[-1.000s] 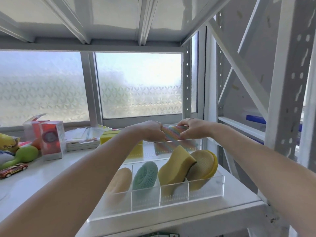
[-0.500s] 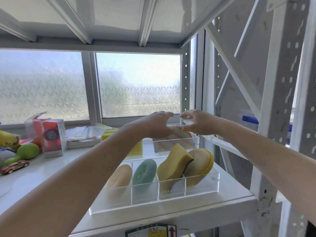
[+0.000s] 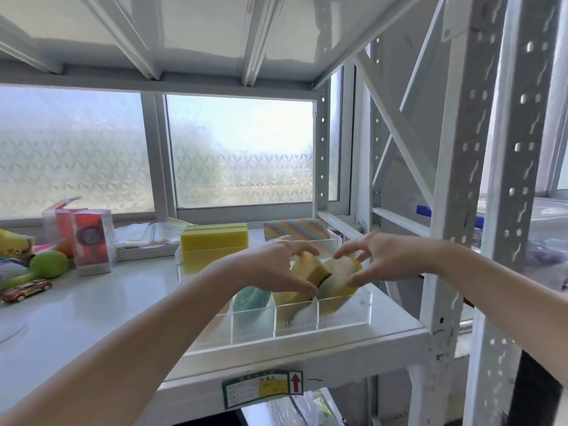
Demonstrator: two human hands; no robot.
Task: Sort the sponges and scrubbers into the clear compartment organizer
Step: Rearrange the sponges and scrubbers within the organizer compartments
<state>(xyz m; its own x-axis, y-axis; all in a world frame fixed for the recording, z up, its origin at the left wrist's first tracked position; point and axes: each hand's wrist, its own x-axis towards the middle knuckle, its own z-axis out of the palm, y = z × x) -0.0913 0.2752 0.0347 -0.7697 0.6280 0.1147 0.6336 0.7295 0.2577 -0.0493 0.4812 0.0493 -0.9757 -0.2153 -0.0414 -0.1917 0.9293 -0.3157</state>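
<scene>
Shelving carries the clear organizer, with sponges stood in its compartments. The yellow sponge is pinched by the left hand; the round yellow scrubber beside it is gripped by the right hand.

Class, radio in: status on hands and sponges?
Left hand on yellow sponge. Right hand on round scrubber. Both in organizer. Nothing blocking.

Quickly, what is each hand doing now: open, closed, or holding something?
Left hand: grip closing on the yellow sponge.
Right hand: grip on the round yellow scrubber.
</scene>
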